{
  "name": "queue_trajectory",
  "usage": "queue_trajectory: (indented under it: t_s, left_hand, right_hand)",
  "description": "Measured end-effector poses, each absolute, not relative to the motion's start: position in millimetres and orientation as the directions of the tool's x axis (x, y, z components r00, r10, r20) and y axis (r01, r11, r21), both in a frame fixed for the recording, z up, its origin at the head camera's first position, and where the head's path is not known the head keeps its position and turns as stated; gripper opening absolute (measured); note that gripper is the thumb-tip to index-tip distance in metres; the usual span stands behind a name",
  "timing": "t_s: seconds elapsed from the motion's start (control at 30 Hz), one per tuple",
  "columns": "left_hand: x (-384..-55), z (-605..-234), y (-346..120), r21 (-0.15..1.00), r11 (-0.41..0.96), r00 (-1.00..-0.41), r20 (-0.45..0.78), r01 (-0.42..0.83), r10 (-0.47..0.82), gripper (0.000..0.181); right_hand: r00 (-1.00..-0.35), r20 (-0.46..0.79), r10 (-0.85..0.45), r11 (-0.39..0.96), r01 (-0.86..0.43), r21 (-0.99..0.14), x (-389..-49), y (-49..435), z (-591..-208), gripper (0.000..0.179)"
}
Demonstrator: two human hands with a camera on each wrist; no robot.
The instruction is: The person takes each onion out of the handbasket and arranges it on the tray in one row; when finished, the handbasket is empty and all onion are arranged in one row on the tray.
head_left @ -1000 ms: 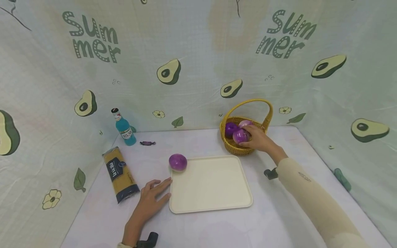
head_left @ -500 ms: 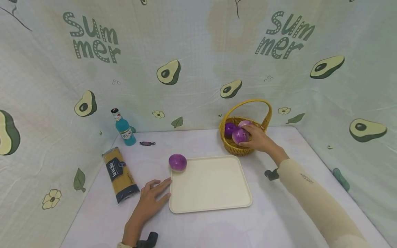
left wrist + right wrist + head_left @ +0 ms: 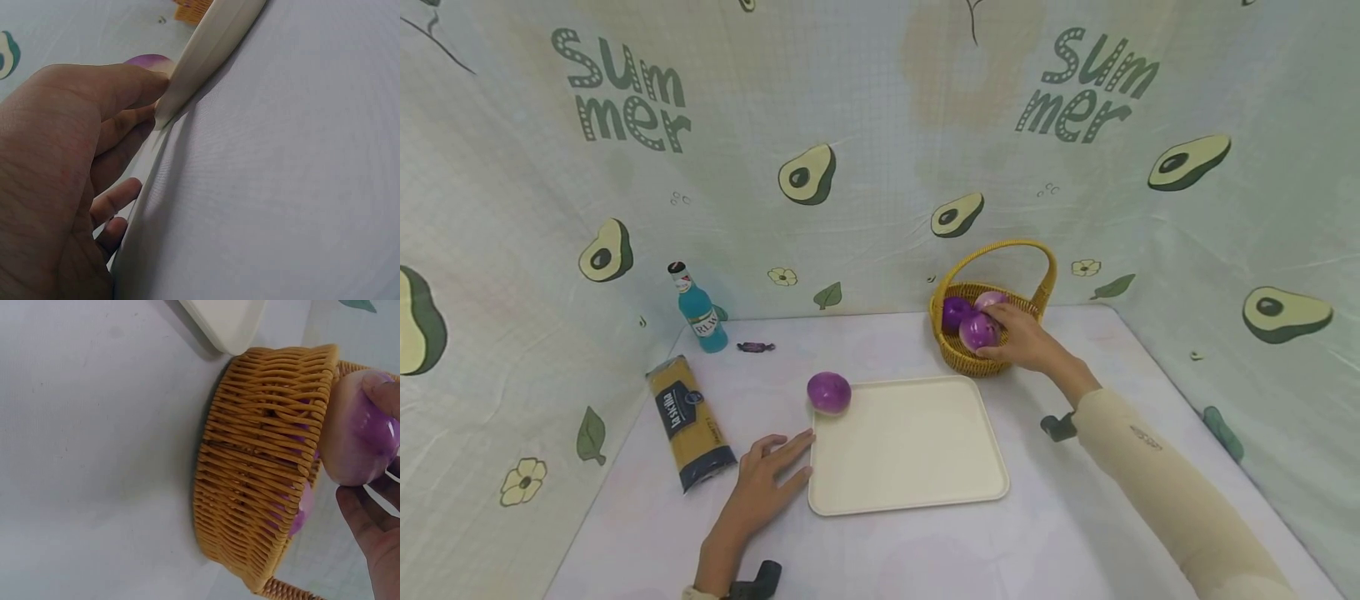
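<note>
My right hand (image 3: 1028, 337) grips a round, glossy purple-and-white vegetable (image 3: 979, 331) at the wicker basket (image 3: 964, 360). In the right wrist view, thumb and fingers curl about this vegetable (image 3: 359, 431) above the basket's rim. A darker purple vegetable (image 3: 956, 312) and a paler one (image 3: 992, 298) lie beside it in the basket. At the left edge of the cream tray (image 3: 910, 450) rests my left hand (image 3: 763, 483), fingers spread and fingertips touching the rim. Another purple vegetable (image 3: 829, 393) sits on the tray's far left corner.
A bag of pasta (image 3: 691, 423) lies left of my left hand. Behind it stands a blue bottle (image 3: 700, 312), with a wrapped candy (image 3: 756, 347) to its right. The basket's tall handle (image 3: 1007, 244) arches over its opening. Printed cloth walls rise behind and at the sides.
</note>
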State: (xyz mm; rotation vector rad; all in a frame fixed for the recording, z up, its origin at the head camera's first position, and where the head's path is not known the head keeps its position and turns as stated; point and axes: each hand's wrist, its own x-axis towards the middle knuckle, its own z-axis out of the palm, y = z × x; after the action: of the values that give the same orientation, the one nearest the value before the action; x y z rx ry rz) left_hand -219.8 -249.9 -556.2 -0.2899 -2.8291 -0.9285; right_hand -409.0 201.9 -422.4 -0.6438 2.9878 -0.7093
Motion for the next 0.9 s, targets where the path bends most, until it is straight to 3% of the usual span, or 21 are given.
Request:
queue_trajectory:
  t_s: [0.9]
  left_hand:
    - [-219.1,-553.7,-248.9,0.562,0.795,-0.969,0.203,0.230,0.138,0.052]
  right_hand:
    - [-0.891,0.130,-0.434,0.786,-0.446,-0.429,-397.5,197.3,-418.4,0.087]
